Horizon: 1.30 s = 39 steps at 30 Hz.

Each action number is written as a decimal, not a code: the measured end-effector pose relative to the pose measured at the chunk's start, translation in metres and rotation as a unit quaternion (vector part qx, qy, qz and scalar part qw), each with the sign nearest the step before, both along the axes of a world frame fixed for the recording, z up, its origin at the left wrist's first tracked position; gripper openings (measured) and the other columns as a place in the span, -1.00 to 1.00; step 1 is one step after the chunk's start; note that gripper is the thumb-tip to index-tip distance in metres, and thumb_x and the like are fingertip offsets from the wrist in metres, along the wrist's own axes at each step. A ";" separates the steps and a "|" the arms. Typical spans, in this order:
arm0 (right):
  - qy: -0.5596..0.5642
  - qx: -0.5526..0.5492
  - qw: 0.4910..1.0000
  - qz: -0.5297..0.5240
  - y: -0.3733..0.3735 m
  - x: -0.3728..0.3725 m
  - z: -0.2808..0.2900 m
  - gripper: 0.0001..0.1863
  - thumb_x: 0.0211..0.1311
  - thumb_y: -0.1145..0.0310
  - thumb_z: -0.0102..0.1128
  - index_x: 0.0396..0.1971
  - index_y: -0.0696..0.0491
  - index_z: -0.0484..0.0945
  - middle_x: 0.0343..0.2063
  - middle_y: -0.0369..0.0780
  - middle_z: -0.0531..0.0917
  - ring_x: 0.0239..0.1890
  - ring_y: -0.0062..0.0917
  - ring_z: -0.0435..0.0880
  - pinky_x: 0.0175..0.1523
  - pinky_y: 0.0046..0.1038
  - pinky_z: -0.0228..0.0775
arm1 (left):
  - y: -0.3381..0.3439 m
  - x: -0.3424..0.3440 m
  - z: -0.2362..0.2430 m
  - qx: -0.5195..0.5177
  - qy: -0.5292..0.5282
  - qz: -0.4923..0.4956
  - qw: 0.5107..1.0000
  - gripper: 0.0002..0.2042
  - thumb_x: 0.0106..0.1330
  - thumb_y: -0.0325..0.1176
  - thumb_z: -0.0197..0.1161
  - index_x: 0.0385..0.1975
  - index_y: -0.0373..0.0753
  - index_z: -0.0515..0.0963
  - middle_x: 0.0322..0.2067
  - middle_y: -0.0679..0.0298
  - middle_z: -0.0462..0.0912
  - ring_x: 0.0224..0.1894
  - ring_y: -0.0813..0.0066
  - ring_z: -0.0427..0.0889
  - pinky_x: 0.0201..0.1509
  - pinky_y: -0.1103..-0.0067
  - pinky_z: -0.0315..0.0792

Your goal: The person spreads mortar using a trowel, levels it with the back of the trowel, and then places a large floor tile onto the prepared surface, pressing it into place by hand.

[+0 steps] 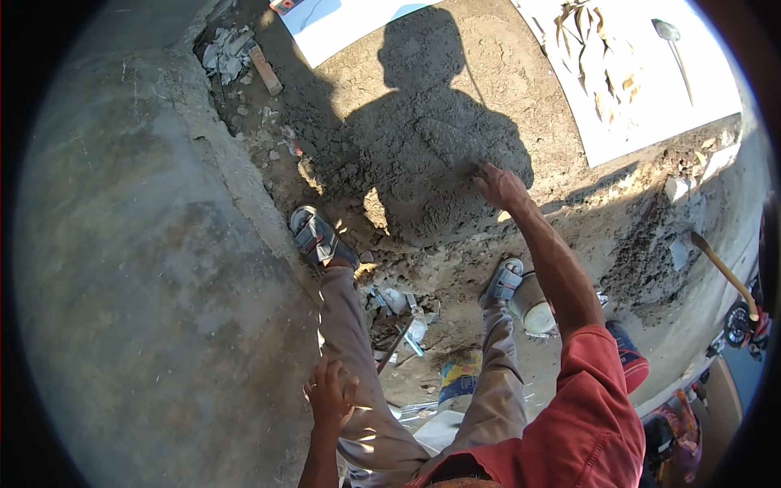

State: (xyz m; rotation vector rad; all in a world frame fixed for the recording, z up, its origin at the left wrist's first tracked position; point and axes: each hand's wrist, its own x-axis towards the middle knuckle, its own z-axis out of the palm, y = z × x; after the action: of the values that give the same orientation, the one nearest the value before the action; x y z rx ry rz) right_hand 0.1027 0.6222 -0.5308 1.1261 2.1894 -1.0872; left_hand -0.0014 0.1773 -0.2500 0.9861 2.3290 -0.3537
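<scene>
My right hand (502,187) reaches forward to a low mound of dark wet mud (423,191), which lies in the shadow of my head and shoulders. Its fingers are curled at the mud's right side; whatever they grip is hidden or blends with the mud. A long, flat mud-coloured shape (451,140) runs up and left from the fingertips, and I cannot tell whether it is a tool or mud. My left hand (332,392) rests by my left thigh, empty, with fingers loosely bent and apart.
Between my sandalled feet lie rubble, a small bucket (537,315) and a yellow-and-blue container (460,376). A concrete slab (154,268) borders the left. Far right, a white sheet (643,130) carries dried leaves and a long-handled metal spoon (667,31). A wooden handle (724,272) juts at right.
</scene>
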 end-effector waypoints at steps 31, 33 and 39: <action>0.055 -0.049 0.968 0.239 -0.121 -0.043 0.046 -0.70 0.28 0.22 -0.08 -0.10 0.10 0.35 -0.33 0.08 0.63 -0.26 0.03 0.61 -0.18 -0.03 0.42 | -0.009 -0.008 -0.021 0.113 -0.032 0.249 0.961 -0.71 0.13 -0.21 0.25 -0.20 -0.20 0.55 -0.04 0.14 0.53 0.02 0.18 0.51 0.07 0.31 0.36; -0.022 -0.025 0.950 0.309 -0.096 -0.091 0.046 -0.66 0.26 0.20 -0.08 -0.04 0.04 0.39 -0.30 0.06 0.63 -0.21 -0.02 0.62 -0.13 -0.05 0.46 | -0.013 -0.010 -0.020 0.117 -0.028 0.252 0.960 -0.71 0.12 -0.22 0.25 -0.19 -0.20 0.55 -0.04 0.14 0.53 0.02 0.17 0.51 0.08 0.30 0.35; 0.031 0.117 0.949 0.292 0.009 -0.211 0.011 -0.62 0.28 0.06 -0.08 -0.07 -0.04 0.51 -0.25 0.02 0.63 -0.14 -0.05 0.60 -0.10 -0.08 0.43 | -0.012 -0.014 -0.020 0.134 -0.040 0.290 0.947 -0.71 0.12 -0.23 0.27 -0.18 -0.18 0.54 -0.03 0.16 0.54 0.02 0.15 0.52 0.09 0.31 0.34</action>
State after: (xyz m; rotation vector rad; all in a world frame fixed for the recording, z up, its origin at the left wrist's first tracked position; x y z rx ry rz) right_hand -0.1086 0.6314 -0.5199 0.4603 2.5116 -0.6206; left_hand -0.0151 0.1658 -0.2702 0.3736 2.4979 0.2397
